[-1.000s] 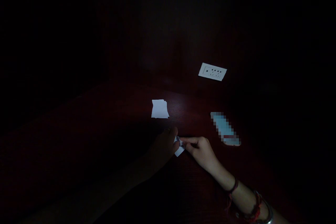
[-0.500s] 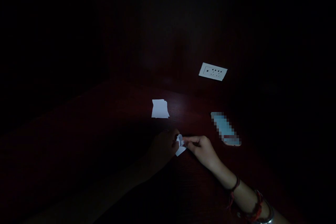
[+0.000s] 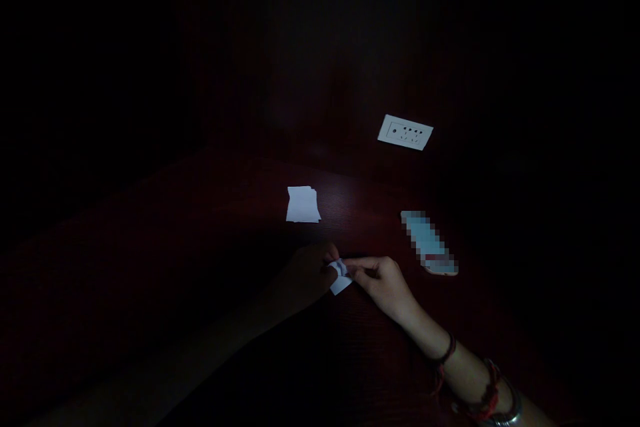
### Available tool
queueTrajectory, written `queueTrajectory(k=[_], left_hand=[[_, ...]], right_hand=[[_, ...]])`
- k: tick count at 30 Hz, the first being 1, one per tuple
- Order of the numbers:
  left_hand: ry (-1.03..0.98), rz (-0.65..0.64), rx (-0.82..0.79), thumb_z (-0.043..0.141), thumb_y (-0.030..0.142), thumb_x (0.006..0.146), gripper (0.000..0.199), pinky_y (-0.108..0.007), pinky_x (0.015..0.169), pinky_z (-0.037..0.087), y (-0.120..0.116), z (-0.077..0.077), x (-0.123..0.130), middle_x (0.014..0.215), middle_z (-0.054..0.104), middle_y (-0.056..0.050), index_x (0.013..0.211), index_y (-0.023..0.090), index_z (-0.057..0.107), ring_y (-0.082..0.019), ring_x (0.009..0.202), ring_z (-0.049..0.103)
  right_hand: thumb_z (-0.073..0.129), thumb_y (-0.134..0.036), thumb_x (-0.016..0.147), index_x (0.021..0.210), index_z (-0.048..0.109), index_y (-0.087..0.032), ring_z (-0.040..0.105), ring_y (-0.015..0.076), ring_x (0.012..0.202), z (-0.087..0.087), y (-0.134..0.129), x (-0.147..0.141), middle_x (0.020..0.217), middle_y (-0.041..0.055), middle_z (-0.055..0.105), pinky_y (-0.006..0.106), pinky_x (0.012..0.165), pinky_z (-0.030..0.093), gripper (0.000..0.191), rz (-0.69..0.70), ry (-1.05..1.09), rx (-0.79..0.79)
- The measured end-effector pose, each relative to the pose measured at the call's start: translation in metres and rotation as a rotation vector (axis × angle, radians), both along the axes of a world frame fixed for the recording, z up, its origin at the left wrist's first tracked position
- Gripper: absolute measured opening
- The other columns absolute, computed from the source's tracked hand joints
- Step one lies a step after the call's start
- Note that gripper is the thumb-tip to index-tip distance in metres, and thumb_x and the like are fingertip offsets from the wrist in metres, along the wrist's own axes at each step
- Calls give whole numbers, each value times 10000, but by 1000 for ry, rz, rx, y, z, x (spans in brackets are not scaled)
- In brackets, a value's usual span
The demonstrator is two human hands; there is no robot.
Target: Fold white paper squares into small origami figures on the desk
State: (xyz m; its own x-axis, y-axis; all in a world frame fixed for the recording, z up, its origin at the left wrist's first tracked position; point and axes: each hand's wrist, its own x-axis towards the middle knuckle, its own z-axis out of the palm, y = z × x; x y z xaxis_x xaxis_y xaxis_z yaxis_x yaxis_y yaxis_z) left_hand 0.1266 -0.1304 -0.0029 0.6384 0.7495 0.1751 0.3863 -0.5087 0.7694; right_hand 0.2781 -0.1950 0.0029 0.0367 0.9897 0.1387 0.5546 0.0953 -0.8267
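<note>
A small white piece of paper (image 3: 341, 283), partly folded, is between my two hands above the dark red table. My left hand (image 3: 313, 271), in deep shadow, has its fingers closed on the paper's left side. From the right, my right hand (image 3: 385, 280) pinches the paper's upper right part between thumb and forefinger. Fingertips hide some of the folds. Beyond my hands lies a small stack of white paper sheets (image 3: 303, 204) with uneven edges.
A phone (image 3: 429, 243) with a pixelated screen lies to the right on the dark red table (image 3: 350, 197). Behind it, a white socket plate (image 3: 405, 132) is set in the dark upright surface. Bracelets circle my right forearm. The surroundings are very dark.
The paper's raised part now sits lower and flatter between my fingers. My left hand has shifted slightly, and the whole view has moved a little.
</note>
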Motion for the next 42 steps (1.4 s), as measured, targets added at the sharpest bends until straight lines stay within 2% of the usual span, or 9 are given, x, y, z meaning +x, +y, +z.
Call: queueTrajectory(k=[3,7,11,16,22,29,32,38,42], left_hand=[[21,40,-88,464,285,707,114,-205,492,351,3,1,-1,640,537,32,746,181,491,-122,569,516],[-5,69,-129,468,396,727,221,-219,514,367,5,6,0,685,552,21,784,183,483,-138,612,530],[-21,76,-178,429,297,743,152,-226,541,384,5,9,2,670,542,18,827,175,465,-135,609,532],[-43,-2,-173,428,174,680,159,-206,545,384,8,4,-2,708,538,21,827,179,486,-120,630,521],[-29,-38,-137,431,203,695,103,-200,536,367,10,0,-3,675,526,23,722,165,523,-115,621,499],[-118,6,-207,498,247,695,147,-223,581,405,13,-9,-2,738,540,14,814,160,493,-129,678,526],[-146,14,-225,503,204,677,149,-228,600,417,11,-8,-2,751,540,7,818,157,498,-127,688,529],[-156,41,-134,485,167,688,200,-223,601,423,2,0,-1,785,551,3,887,168,497,-120,686,531],[-145,33,-77,478,164,700,186,-220,595,422,-4,7,1,787,554,5,885,169,498,-115,668,529]], right_hand=[[472,-165,728,935,652,-180,613,177,769,0,-1,0,877,25,670,278,722,466,275,-23,-33,-8],[462,-180,746,971,635,-194,615,175,760,3,-2,-1,851,13,675,265,690,470,285,-5,-74,0],[470,-176,739,966,637,-201,613,172,792,4,-2,-2,906,15,664,261,718,464,283,-8,-66,14],[483,-198,728,920,658,-185,616,182,777,1,-1,-2,889,29,668,280,721,471,261,-32,-24,-4],[473,-195,734,887,669,-192,615,181,774,-4,0,0,867,24,672,285,711,474,249,-27,43,10],[522,-178,693,834,667,-171,599,150,668,-10,0,0,747,24,668,251,638,468,202,-91,21,13],[527,-174,682,797,661,-164,594,148,672,-7,0,-2,742,26,662,247,635,461,177,-73,61,14],[552,-192,659,819,585,-146,574,119,604,-4,2,-4,674,12,631,218,577,457,171,-106,276,1],[561,-166,646,841,553,-153,569,112,612,-3,2,-3,701,13,620,212,579,463,196,-102,316,42]])
